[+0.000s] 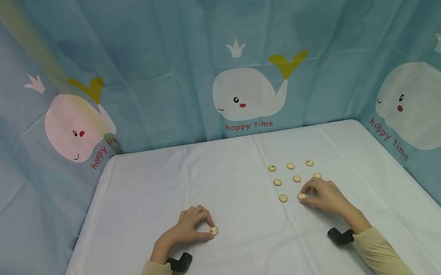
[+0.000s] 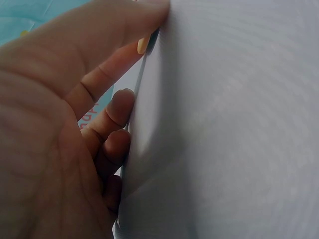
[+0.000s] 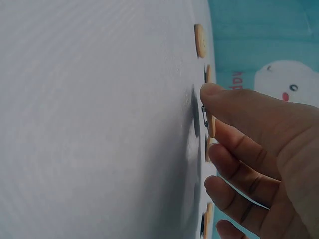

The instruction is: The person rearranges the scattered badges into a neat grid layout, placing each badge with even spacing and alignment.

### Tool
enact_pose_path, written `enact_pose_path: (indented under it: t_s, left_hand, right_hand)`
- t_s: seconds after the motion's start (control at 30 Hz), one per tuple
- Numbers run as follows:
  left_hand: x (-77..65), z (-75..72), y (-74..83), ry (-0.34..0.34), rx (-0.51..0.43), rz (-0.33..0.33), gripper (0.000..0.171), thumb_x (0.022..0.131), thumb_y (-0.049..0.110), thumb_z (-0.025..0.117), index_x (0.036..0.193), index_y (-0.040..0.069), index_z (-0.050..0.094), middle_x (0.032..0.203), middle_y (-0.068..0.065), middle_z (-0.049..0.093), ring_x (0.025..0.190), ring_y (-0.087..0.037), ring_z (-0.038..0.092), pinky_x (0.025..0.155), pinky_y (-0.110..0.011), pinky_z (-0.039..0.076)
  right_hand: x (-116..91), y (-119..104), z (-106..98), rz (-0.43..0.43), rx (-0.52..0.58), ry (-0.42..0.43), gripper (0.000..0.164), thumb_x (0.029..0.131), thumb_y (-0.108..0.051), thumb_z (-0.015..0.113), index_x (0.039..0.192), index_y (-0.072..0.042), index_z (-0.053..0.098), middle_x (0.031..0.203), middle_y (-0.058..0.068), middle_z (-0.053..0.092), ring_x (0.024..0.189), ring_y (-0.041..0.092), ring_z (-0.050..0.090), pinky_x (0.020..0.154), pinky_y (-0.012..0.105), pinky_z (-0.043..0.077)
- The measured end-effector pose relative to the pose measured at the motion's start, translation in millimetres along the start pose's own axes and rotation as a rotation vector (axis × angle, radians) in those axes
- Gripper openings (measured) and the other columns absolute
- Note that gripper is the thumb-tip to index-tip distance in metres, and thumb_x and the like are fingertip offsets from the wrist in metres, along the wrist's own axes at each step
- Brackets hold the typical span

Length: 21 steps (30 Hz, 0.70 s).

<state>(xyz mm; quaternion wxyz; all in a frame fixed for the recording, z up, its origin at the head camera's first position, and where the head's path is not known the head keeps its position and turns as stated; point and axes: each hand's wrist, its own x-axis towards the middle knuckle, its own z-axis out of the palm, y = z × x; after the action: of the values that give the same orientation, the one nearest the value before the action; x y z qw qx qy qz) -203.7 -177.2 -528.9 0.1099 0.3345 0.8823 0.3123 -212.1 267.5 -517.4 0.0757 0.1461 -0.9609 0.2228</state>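
Observation:
On the left side of the table, my left hand [image 1: 193, 226] pinches a round wooden pin badge [image 1: 214, 231] between thumb and forefinger. Only a sliver of that badge [image 2: 143, 45] shows in the left wrist view, behind the thumb. My right hand [image 1: 325, 195] holds another round wooden pin badge [image 1: 301, 196] by its edge with thumb and forefinger. From the right wrist, a metal pin is visible on this badge's [image 3: 213, 127] underside, with a gap and shadow between it and the cloth. Beyond and left of the right hand, several like badges [image 1: 297, 178] lie in rows.
A white cloth covers the table [image 1: 248, 258]. Blue curtains [image 1: 164, 108] printed with whales hang along its back and sides. The nearest single badge [image 1: 283, 198] lies just left of the one in my right hand. Each wrist carries a black mount [image 1: 341, 235].

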Motion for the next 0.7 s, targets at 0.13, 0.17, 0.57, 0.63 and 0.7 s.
enact_pose_path:
  t_s: [0.13, 0.17, 0.57, 0.63, 0.7]
  left_hand:
    - [-0.2, -0.4, 0.6, 0.000, -0.003, 0.002, 0.020, 0.079, 0.042, 0.070, 0.092, 0.031, 0.059, 0.100, 0.013, 0.047, 0.091, -0.009, 0.038, 0.090, -0.049, 0.023]
    - [-0.3, -0.4, 0.6, 0.002, -0.002, 0.005, 0.020, 0.080, 0.042, 0.070, 0.092, 0.030, 0.059, 0.101, 0.012, 0.047, 0.091, -0.010, 0.038, 0.090, -0.049, 0.023]
    - [0.0, -0.2, 0.1, -0.003, 0.007, 0.010, 0.021, 0.080, 0.043, 0.069, 0.092, 0.031, 0.059, 0.102, 0.013, 0.047, 0.093, -0.009, 0.038, 0.089, -0.049, 0.023]
    - [0.1, -0.6, 0.3, -0.005, 0.002, 0.008, 0.021, 0.080, 0.043, 0.069, 0.092, 0.031, 0.059, 0.102, 0.013, 0.047, 0.093, -0.010, 0.038, 0.089, -0.049, 0.023]
    - [0.0, -1.0, 0.6, -0.006, -0.001, 0.006, 0.020, 0.080, 0.043, 0.069, 0.092, 0.031, 0.059, 0.102, 0.013, 0.047, 0.093, -0.010, 0.038, 0.090, -0.049, 0.023]
  right_hand:
    - [-1.1, 4.4, -2.2, 0.008, -0.008, 0.004, 0.023, 0.073, -0.031, 0.078, 0.087, -0.015, 0.067, 0.084, -0.006, 0.063, 0.074, 0.012, 0.052, 0.068, 0.032, 0.039]
    - [-1.3, 5.3, -2.7, 0.013, -0.010, 0.005, 0.024, 0.073, -0.031, 0.078, 0.087, -0.015, 0.068, 0.084, -0.005, 0.063, 0.074, 0.012, 0.052, 0.067, 0.032, 0.039]
    - [-4.0, 17.8, -10.1, 0.078, -0.022, 0.003, 0.024, 0.073, -0.030, 0.078, 0.087, -0.014, 0.067, 0.084, -0.004, 0.061, 0.074, 0.013, 0.049, 0.068, 0.033, 0.035]
    - [-4.5, 20.1, -11.2, 0.091, -0.015, 0.002, 0.024, 0.073, -0.030, 0.078, 0.087, -0.014, 0.067, 0.085, -0.004, 0.061, 0.074, 0.013, 0.050, 0.068, 0.033, 0.036]
    - [-4.8, 22.2, -12.6, 0.103, -0.009, -0.001, 0.024, 0.073, -0.030, 0.078, 0.087, -0.014, 0.067, 0.085, -0.004, 0.061, 0.075, 0.014, 0.050, 0.067, 0.033, 0.037]
